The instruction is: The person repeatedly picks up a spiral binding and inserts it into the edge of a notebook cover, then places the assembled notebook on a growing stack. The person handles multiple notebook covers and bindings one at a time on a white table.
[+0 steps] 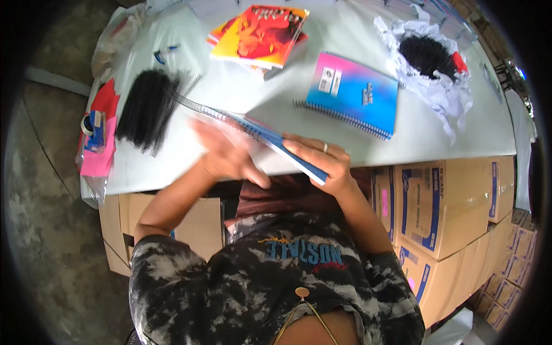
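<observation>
One worktop [437, 146] lies beneath the held notebook [279, 146], whose long axis slants from upper left to lower right. The right hand [323, 158] clamps its lower end; the left hand [229, 156], nearer the coil [198, 107], spreads its fingers below. Blur hides whether they touch.

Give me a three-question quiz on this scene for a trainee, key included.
1. Which hand grips the tilted book?
2. True or false: one end of the coil on the pink-blue book sticks out beyond it.
3. Of these, which is nearest the left hand? A) tape B) coil pile C) white wrap

Key: 1. The right hand. 2. True. 3. B.
</observation>
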Available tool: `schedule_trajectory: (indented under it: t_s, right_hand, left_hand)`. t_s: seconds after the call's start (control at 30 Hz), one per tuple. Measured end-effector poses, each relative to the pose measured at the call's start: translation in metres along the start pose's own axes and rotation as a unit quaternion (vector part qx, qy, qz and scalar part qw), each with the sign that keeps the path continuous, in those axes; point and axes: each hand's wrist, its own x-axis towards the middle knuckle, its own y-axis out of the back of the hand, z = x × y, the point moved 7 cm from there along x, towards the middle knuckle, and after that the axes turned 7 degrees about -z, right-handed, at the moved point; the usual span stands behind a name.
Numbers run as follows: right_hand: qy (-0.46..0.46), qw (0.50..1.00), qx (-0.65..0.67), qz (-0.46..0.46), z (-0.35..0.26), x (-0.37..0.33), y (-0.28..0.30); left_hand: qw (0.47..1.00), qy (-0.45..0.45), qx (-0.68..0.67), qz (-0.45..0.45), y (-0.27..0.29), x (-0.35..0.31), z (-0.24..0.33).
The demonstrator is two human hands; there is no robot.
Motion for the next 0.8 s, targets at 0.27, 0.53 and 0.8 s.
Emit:
schedule_trajectory:
  t_s: [0.27,0.53,0.8]
  right_hand:
    - [-0.01,1.0,0.002,-0.004,0.003,0.003,-0.003]
    - [-0.047,0.998,0.019,0.047,0.013,0.001,-0.005]
    - [-0.087,0.995,0.022,0.048,0.015,0.003,-0.01]
  left_hand:
    - [0.999,0.024,-0.03,-0.014,-0.003,0.022,0.005]
    - [0.992,0.039,-0.118,-0.026,-0.028,0.026,0.015]
    - [0.976,0.075,-0.202,-0.001,-0.027,0.04,0.019]
